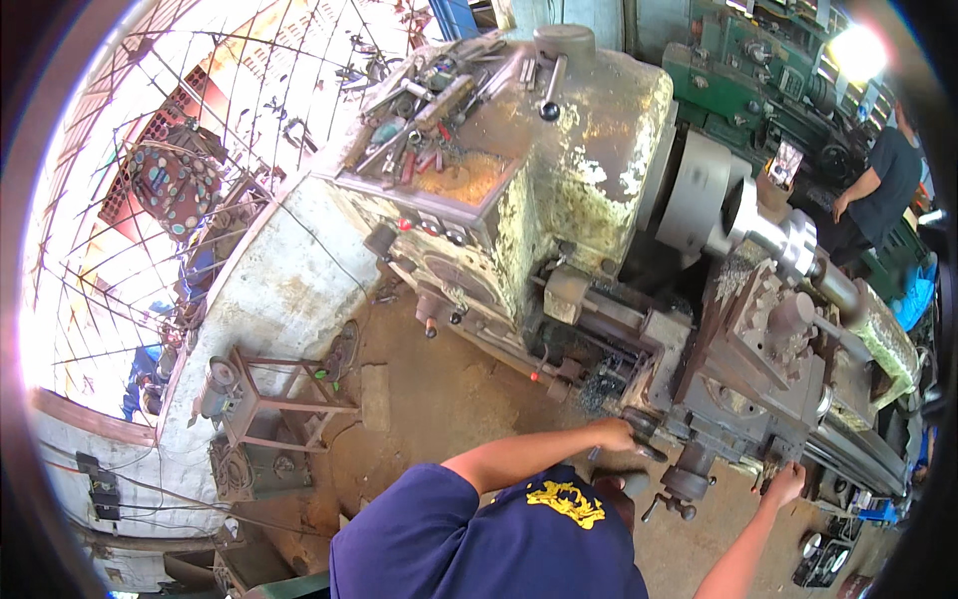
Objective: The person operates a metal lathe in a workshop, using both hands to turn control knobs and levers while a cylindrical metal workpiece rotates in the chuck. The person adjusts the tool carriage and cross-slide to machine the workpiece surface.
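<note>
My left hand (611, 435) is closed on the rim of a dark handwheel (645, 435) at the front of the lathe carriage (733, 394). Farther right, my right hand (785, 482) is closed around a small handle on the cross slide, mostly hidden by the fingers. Below and between the hands juts a round dial with crank handles (689, 484). Above them, the tool post (791, 317) stands on the slide, with metal shavings around it. A shiny turned workpiece (766, 236) extends from the large grey chuck (694, 190).
The worn headstock (599, 130) carries a tray of loose tools (429, 110). A bench grinder (220, 384) on a metal stand (289, 399) is at left. A person in dark clothing (888, 170) stands by a green machine (733, 90) at far right.
</note>
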Demonstrator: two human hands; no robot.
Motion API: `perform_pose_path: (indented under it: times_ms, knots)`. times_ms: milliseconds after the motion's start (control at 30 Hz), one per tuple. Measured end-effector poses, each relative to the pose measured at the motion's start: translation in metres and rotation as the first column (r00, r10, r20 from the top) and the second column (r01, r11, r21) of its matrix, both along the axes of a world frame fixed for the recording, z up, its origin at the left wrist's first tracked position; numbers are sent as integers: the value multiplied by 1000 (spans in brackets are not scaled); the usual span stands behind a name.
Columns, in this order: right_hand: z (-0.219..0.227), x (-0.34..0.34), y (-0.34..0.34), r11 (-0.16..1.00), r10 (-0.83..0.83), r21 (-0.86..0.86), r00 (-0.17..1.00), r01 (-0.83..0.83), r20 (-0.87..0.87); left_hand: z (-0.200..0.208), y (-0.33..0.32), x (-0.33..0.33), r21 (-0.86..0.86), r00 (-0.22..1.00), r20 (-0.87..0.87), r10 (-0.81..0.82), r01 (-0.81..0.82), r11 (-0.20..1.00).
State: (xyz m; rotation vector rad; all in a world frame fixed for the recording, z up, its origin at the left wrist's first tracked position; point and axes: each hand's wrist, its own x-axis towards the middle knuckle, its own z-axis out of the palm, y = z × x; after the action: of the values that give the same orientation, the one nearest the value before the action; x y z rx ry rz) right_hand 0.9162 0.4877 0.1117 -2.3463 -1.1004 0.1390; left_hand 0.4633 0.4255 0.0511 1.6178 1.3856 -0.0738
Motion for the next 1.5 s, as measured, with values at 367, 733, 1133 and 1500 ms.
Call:
perform_pose_path:
  times_ms: [367, 733, 1133, 1500]
  knots:
    - [-3, 2, 0, 998, -19, 59, 992, 26, -124, 35, -13, 24, 30, 989, -140, 50, -46, 998]
    - [7, -18, -4, 986, -72, 147, 997, 76, -31, 21, -11, 24, 75, 989, -144, -31, 43, 996]
    - [42, -45, -6, 993, -86, 75, 991, 94, -105, 39, -13, 16, 133, 989, -138, -53, 72, 988]
    - [47, -46, -6, 988, -111, 88, 985, 123, -131, 39, -7, 12, 105, 986, -141, -92, 107, 989]
